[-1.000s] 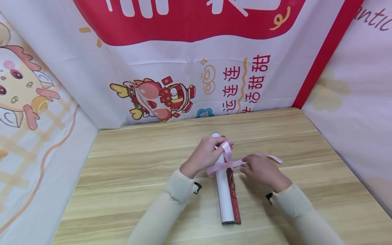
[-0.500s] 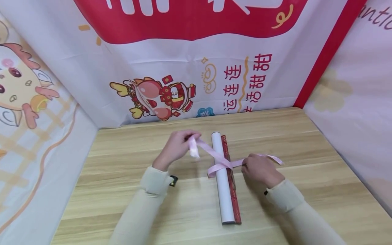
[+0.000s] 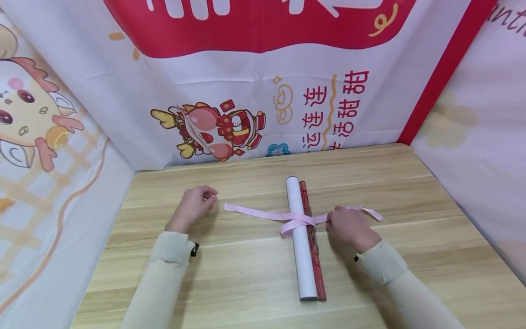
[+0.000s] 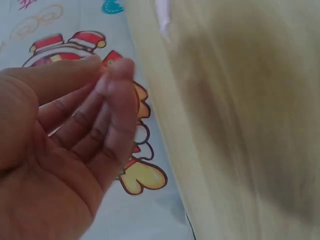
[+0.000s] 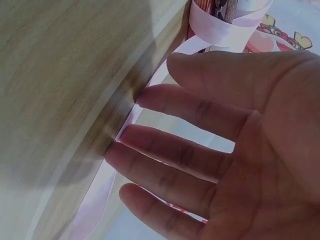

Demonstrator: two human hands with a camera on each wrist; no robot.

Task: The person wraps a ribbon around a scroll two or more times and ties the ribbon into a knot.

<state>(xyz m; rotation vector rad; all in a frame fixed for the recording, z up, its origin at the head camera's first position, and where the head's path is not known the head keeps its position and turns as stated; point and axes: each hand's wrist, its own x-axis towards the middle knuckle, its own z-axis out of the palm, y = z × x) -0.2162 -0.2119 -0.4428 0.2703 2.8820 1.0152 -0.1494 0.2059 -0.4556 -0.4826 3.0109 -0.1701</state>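
Observation:
A pink ribbon point(image 3: 263, 214) is looped around a white roll point(image 3: 305, 265) and a red, carved-looking strip point(image 3: 316, 269) lying alongside it on the table. The ribbon's left end lies stretched out toward my left hand point(image 3: 195, 205). That hand is off the ribbon, its fingers loosely bent; in the left wrist view nothing shows between thumb and fingertips. My right hand point(image 3: 349, 226) is to the right of the roll. In the right wrist view its nearly straight fingers point(image 5: 170, 150) touch the ribbon's other tail point(image 5: 97, 195) against the tabletop, the thumb apart from them.
The wooden table point(image 3: 246, 283) runs back to a printed cloth point(image 3: 230, 68) with red lettering and a cartoon figure. More cloth hangs at the left and right sides. Both sleeves point(image 3: 156, 274) reach in from the front edge.
My left hand has carried the ribbon end leftward from above the roll and let it go, and the ribbon now lies flat across the table. The right hand has barely moved.

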